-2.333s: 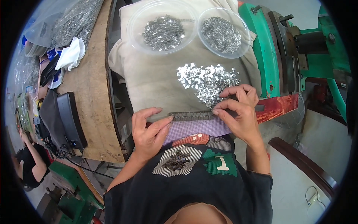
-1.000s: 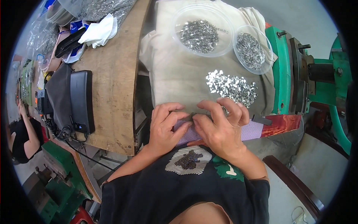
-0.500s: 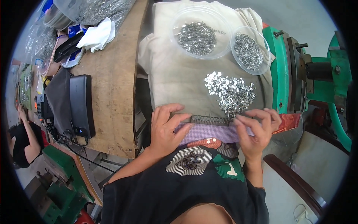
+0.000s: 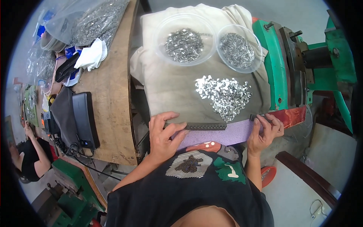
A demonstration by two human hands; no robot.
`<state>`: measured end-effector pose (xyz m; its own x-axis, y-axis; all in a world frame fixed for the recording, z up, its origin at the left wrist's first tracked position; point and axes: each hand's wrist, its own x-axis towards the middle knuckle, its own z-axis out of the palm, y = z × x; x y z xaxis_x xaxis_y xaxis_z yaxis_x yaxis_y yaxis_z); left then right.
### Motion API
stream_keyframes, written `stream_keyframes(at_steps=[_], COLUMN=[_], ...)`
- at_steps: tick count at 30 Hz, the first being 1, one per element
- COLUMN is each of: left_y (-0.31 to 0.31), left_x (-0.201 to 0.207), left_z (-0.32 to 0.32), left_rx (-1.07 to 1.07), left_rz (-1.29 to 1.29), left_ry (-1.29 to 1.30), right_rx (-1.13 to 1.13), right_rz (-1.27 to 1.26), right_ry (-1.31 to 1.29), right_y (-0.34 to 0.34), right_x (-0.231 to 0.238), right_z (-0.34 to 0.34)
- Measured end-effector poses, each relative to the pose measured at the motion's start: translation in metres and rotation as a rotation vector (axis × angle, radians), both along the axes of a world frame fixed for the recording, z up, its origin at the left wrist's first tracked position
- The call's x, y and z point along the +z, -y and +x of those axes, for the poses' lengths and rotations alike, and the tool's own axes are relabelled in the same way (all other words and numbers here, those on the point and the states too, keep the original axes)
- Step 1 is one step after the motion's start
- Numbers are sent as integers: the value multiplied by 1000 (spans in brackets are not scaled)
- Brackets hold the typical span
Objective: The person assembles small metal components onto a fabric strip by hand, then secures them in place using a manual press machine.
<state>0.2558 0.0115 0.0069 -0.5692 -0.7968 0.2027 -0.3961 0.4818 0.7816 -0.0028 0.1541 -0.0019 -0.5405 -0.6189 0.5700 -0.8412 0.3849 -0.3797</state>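
My left hand (image 4: 162, 132) is closed, thumb and fingers pinching the left end of a narrow dark metal bar (image 4: 206, 126) with a row of slots or teeth along it. The bar lies level on a purple checked cloth (image 4: 215, 137) at the near edge of the work surface. To its right, apart from it, my right hand (image 4: 266, 130) pinches a small dark block (image 4: 254, 117), mostly hidden by the fingers. Just beyond the bar spreads a loose pile of small shiny metal pieces (image 4: 227, 96).
A large clear tub (image 4: 158, 47) and a smaller clear bowl (image 4: 258, 62) of metal parts stand at the back on beige cloth (image 4: 151, 87). A green machine (image 4: 270, 72) borders the right. At left is a wooden table (image 4: 109, 102) with a black device (image 4: 85, 117). Another person (image 4: 39, 160) sits far left.
My right hand has moved right, away from the bar's end and the pile, and a small dark block now shows in its fingers. My left hand stays on the bar. The view has shifted slightly.
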Motion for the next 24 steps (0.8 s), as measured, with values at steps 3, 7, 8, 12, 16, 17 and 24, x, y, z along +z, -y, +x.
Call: stream_keyframes(at_steps=[3, 7, 8, 12, 16, 17, 24], left_y=[1, 0, 0, -1, -1, 0, -1], left_x=[0, 0, 0, -1, 0, 0, 2], left_z=[-1, 0, 0, -2, -2, -1, -1], left_rx=[-4, -7, 4, 7, 2, 2, 7], left_rz=[-17, -18, -8, 7, -2, 0, 5], left_ry=[-1, 4, -2, -10, -2, 7, 17], right_rx=[3, 44, 41, 20, 1, -7, -17], right_rz=[9, -11, -12, -15, -7, -5, 0], right_ry=[-44, -61, -62, -70, -57, -61, -71], right_y=[1, -1, -1, -1, 2, 3, 5], right_x=[0, -3, -3, -4, -1, -1, 1], right_z=[-1, -3, -3, -2, 1, 1, 2])
